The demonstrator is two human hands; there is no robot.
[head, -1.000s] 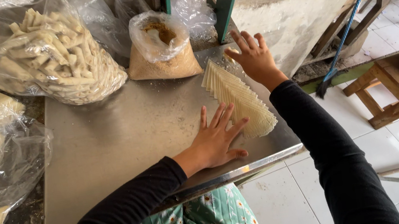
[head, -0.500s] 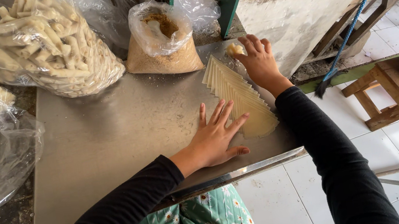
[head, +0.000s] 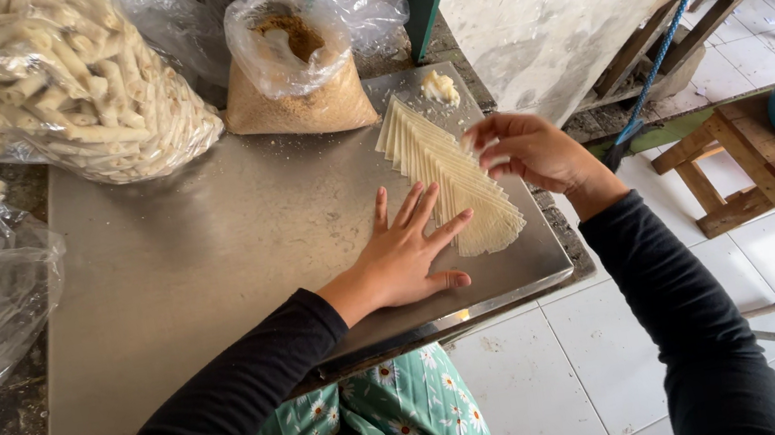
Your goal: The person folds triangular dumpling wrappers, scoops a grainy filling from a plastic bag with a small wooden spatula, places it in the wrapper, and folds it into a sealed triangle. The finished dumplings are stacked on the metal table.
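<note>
Her left hand [head: 404, 261] lay flat, fingers spread, pinning the fanned pastry sheets [head: 447, 174] to the steel table [head: 194, 275]; the right hand [head: 524, 148] hovered loosely curled, seemingly empty

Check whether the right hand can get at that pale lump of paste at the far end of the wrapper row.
Probably yes: the right hand hovers beside the paste lump, with only bare metal sheet between.
</note>
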